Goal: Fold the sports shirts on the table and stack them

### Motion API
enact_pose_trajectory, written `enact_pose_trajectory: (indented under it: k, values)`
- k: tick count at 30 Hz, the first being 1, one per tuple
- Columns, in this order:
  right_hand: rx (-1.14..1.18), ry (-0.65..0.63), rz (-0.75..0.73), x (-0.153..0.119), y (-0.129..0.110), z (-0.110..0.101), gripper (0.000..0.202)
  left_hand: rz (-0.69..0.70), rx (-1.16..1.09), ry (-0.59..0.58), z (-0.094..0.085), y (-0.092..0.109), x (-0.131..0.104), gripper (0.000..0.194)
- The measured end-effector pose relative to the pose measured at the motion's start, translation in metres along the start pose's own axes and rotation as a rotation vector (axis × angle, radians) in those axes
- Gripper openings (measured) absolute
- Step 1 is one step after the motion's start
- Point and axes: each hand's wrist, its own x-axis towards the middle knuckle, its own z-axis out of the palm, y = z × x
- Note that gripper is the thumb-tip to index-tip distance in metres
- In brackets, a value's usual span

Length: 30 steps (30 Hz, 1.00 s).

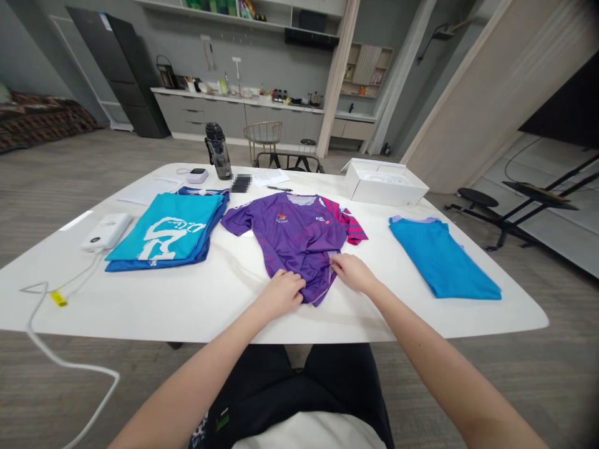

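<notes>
A purple short-sleeved shirt (299, 227) with a pink-striped sleeve lies front up on the white table, its lower part rumpled and drawn together. My left hand (283, 292) is closed on its bottom edge at the left. At the lower right side of the shirt, the fingers of my right hand (352, 272) pinch the fabric. To the left lies a stack of folded clothes, with a teal shirt (187, 218) bearing white lettering on top and dark blue fabric under it. A folded blue garment (440, 255) rests at the right.
A white box (386, 184) stands at the back right of the table (224, 318). Along the back are a dark bottle (219, 153), a small lilac case (197, 176), papers and a pen (279, 189). A white device (107, 232) with a cable sits at the left.
</notes>
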Motion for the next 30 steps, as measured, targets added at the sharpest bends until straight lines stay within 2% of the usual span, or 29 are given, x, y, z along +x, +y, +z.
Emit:
enact_pose_trajectory:
  k: [2, 4, 5, 6, 9, 11, 13, 16, 19, 21, 26, 28, 30]
  values:
    - [0.064, -0.181, 0.058, -0.016, -0.006, -0.011, 0.017, -0.032, -0.05, -0.026, -0.013, -0.014, -0.014, 0.013]
    - [0.19, -0.383, 0.052, -0.03, -0.013, -0.021, 0.015, -0.07, -0.084, -0.04, -0.027, -0.023, -0.028, 0.013]
    - [0.24, -0.41, 0.029, -0.035, -0.016, -0.023, 0.015, -0.084, -0.1, -0.035, -0.032, -0.024, -0.033, 0.013]
    - [0.264, -0.363, -0.002, -0.038, -0.019, -0.024, 0.015, -0.089, -0.115, -0.027, -0.037, -0.024, -0.036, 0.012]
    - [0.193, -0.039, -0.101, -0.039, -0.021, -0.018, 0.016, -0.07, -0.13, -0.019, -0.04, -0.014, -0.04, 0.016]
    - [0.105, 0.026, -0.14, -0.037, -0.018, -0.011, 0.024, -0.064, -0.103, -0.04, -0.036, -0.006, -0.041, 0.023]
    - [0.016, -0.012, -0.105, -0.039, -0.015, -0.006, 0.027, -0.084, -0.049, -0.058, -0.029, -0.002, -0.044, 0.027]
    - [-0.147, -0.112, 0.087, -0.053, -0.012, -0.007, 0.03, -0.128, 0.039, -0.066, -0.021, -0.003, -0.052, 0.027]
    - [-0.29, -0.267, 0.249, -0.073, -0.014, -0.015, 0.039, -0.17, 0.09, -0.078, -0.021, -0.005, -0.059, 0.028]
    - [-0.289, -0.312, 0.247, -0.082, -0.014, -0.021, 0.039, -0.184, 0.104, -0.089, -0.023, -0.004, -0.06, 0.028]
    - [-0.139, -0.163, 0.096, -0.092, -0.007, -0.029, 0.018, -0.15, 0.103, -0.122, -0.029, 0.001, -0.062, 0.016]
    - [-0.155, -0.21, 0.168, -0.099, -0.003, -0.031, 0.019, -0.134, 0.081, -0.153, -0.033, 0.001, -0.066, 0.015]
    - [-0.14, -0.351, 0.297, -0.108, -0.001, -0.034, 0.024, -0.138, 0.053, -0.163, -0.037, 0.0, -0.07, 0.013]
